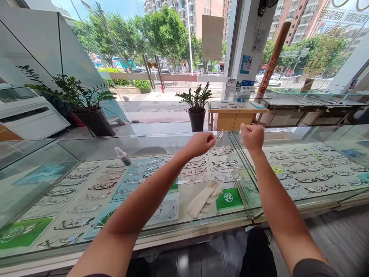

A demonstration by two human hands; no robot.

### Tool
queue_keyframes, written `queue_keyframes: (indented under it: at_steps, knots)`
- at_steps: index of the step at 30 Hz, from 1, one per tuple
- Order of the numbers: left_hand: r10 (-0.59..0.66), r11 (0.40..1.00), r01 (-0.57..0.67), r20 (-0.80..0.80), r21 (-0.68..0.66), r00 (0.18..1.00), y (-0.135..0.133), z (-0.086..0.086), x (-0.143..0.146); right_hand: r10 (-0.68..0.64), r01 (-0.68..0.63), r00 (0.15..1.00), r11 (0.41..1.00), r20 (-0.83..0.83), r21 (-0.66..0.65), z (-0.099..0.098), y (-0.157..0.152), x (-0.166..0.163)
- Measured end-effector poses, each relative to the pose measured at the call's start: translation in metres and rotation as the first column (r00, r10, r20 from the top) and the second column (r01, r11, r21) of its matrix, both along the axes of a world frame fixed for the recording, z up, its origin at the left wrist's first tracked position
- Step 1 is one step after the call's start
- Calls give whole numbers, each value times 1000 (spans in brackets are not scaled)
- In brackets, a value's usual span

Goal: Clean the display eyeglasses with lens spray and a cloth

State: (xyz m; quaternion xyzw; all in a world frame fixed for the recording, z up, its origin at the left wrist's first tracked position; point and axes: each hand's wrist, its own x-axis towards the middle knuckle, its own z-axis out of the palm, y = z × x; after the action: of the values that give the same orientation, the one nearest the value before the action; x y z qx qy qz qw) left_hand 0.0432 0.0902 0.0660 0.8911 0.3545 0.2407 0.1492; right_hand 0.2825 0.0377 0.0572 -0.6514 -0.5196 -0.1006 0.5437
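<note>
Both arms reach out over a glass display counter [161, 140] filled with rows of eyeglass frames. My left hand [201, 143] is closed in a pinch on a thin clear pair of glasses [219, 135] held up above the counter's far edge. My right hand [253, 137] is curled into a fist just to the right of it; what it grips is hidden by the fingers. A folded white cloth [204, 198] lies on the glass below my hands, beside a green card [229, 198]. A small spray bottle [123, 156] lies on the glass to the left.
Potted plants stand beyond the counter at left [86, 104] and centre [197, 105]. A second glass case [323, 165] joins on the right. A wooden display table [236, 111] and shop windows to the street lie behind. Dark floor runs along the near side.
</note>
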Motion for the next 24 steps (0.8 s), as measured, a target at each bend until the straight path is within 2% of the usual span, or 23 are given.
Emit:
queue_keyframes:
  at_steps: [2,3,5,8,13,18,24]
  knots:
    - [-50,995,72,-275,73,960,12,-7,22,-54,50,998,994,-44,-93,-36,9,29]
    - [-57,993,87,-342,74,938,17,-12,32,-71,64,996,991,-58,-116,-51,12,41]
    - [-62,994,94,-420,56,905,26,-22,51,-110,96,990,984,-91,-149,-74,14,57]
    - [-60,996,85,-491,28,869,32,-39,71,-158,133,978,975,-134,-179,-93,17,66]
    - [-69,997,81,-567,-4,821,32,-55,90,-140,102,975,972,-174,-213,-108,26,64]
    - [-89,995,100,-608,-16,789,32,-64,96,-108,63,972,976,-207,-209,-113,29,58]
    - [-95,994,103,-627,-23,774,36,-62,93,-51,2,972,978,-229,-207,-113,27,51]
